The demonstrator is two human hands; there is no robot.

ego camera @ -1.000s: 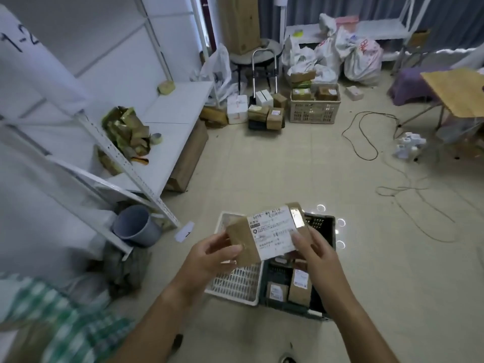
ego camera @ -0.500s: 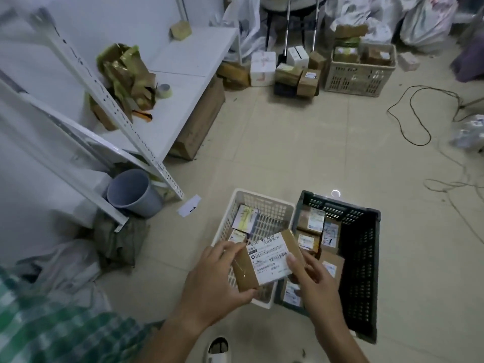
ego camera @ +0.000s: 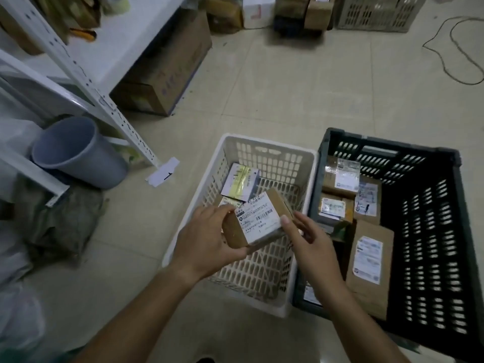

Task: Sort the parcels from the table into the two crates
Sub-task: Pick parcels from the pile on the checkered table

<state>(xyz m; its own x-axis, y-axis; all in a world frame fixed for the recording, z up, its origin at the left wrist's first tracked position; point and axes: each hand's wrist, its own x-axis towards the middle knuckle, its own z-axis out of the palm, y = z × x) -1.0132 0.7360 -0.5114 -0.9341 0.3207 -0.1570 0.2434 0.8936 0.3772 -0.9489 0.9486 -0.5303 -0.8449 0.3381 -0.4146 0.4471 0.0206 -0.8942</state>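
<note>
Shelf frame: a white metal rack (ego camera: 86, 82) stands at the far left, its slanted post reaching the floor beside a small white paper slip (ego camera: 163, 172).
Bin: a grey bucket (ego camera: 78, 153) lies tilted under the rack, next to a crumpled dark bag (ego camera: 60, 224).
Carton: a large brown box (ego camera: 167, 72) sits on the floor under the white shelf board.
Left hand: the left hand (ego camera: 209, 242) grips the left end of the held parcel, thumb underneath and fingers curled over its top edge.
Held parcel: a small brown cardboard parcel (ego camera: 258, 218) with a white printed label facing up, held in the air over the white crate.
White crate: a pale slotted crate (ego camera: 272, 289) on the floor, holding a box with a yellow-striped label (ego camera: 241, 182) at its far end; another parcel shows partly under the held one.
Right hand: the right hand (ego camera: 311, 244) touches the parcel's right end with its thumb tip, the other fingers spread loosely and not wrapped round it.
Dark crate: a dark slotted crate (ego camera: 429, 231) touching the white crate's right side, holding several labelled brown parcels, among them a flat one (ego camera: 369, 268) leaning near the front.
Background: more boxes and another pale crate (ego camera: 377, 11) along the top edge, blurred; a dark cable (ego camera: 455, 48) loops on the tiled floor at the upper right.
</note>
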